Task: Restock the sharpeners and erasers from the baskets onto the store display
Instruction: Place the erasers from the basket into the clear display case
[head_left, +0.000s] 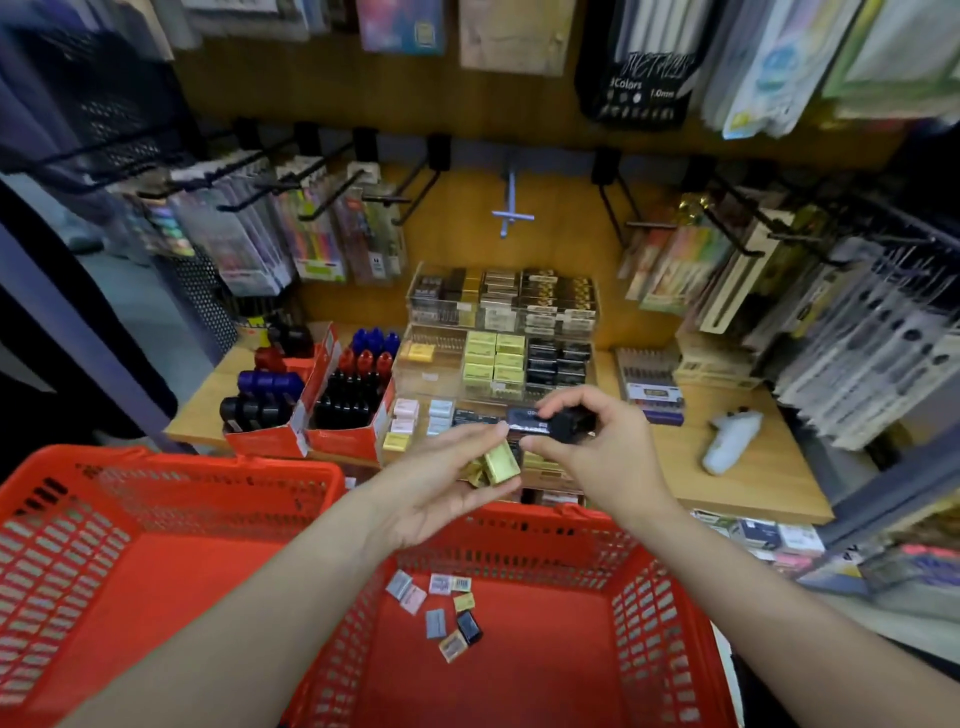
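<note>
Pinching black eraser (550, 423) in right hand (587, 447) fingers, gold erasers (496, 465) on left palm (441, 488)

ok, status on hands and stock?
Left hand palm-up, cradling gold erasers. Right hand pinching black eraser. Few left in right basket. Nothing blocking.
</note>
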